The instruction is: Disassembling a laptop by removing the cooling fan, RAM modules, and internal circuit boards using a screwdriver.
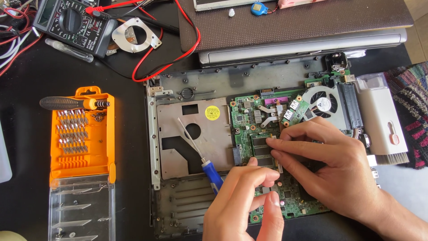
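At nine o'clock sits an orange bit case (pixel 82 134), lid open, a driver (pixel 73 103) laid across its top. At eleven o'clock a multimeter (pixel 71 24) trails red leads (pixel 185 42). In the middle the opened laptop (pixel 178 85) shows its metal bay, with a blue screwdriver (pixel 209 172) lying loose on it. The left hand (pixel 243 201), at six o'clock, pinches narrowly at the green board (pixel 249 120); I cannot tell whether it holds anything. The right hand (pixel 325 165), at four o'clock, presses its fingertips (pixel 274 142) on a memory module (pixel 262 142) in its slot. Uneven pressure could crack the module or bend its clips; the loose screwdriver might roll onto the board. A fan (pixel 323 105) lies at two o'clock.
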